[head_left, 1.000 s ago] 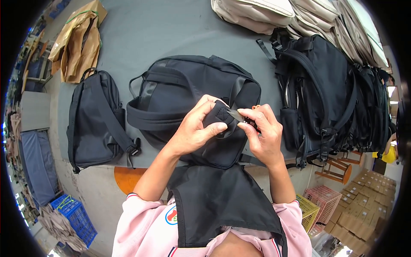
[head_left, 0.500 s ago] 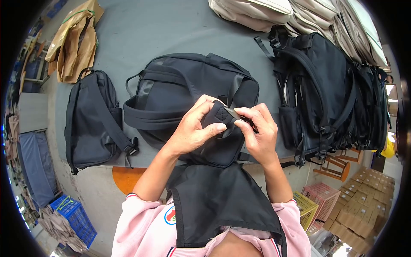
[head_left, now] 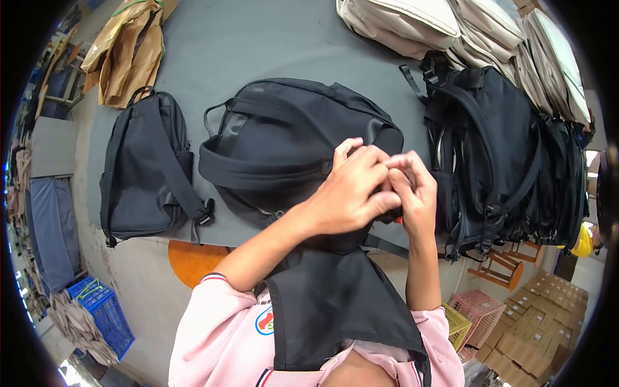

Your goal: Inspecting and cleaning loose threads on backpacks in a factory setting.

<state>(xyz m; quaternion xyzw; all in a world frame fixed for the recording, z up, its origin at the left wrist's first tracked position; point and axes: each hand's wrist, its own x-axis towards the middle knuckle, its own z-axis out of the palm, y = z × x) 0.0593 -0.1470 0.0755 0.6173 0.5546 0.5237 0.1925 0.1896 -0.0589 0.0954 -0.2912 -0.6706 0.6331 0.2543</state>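
A large black backpack point(head_left: 303, 122) lies on the grey table in front of me, its padded strap looping toward the left. Over its right end my two hands meet. My left hand point(head_left: 354, 190) is closed, thumb and fingers pinched near the right fingertips; what it holds, if anything, is hidden. My right hand point(head_left: 416, 193) is closed too, thumb against forefinger. A dark and red bit of a small tool, apparently thread snips point(head_left: 398, 220), shows under its palm. The backpack's right strap end is covered by my hands.
On the left stands a smaller black bag point(head_left: 145, 174), with crumpled brown paper point(head_left: 132, 55) behind it. Several black backpacks point(head_left: 496, 142) crowd the right side, with beige bags point(head_left: 406, 26) behind. Beside the table are an orange stool point(head_left: 193, 261) and a blue crate point(head_left: 106, 319).
My left hand has left the stitched strap end and moved right to meet my right hand. The metal blade seen between them is now hidden. The view has shifted slightly.
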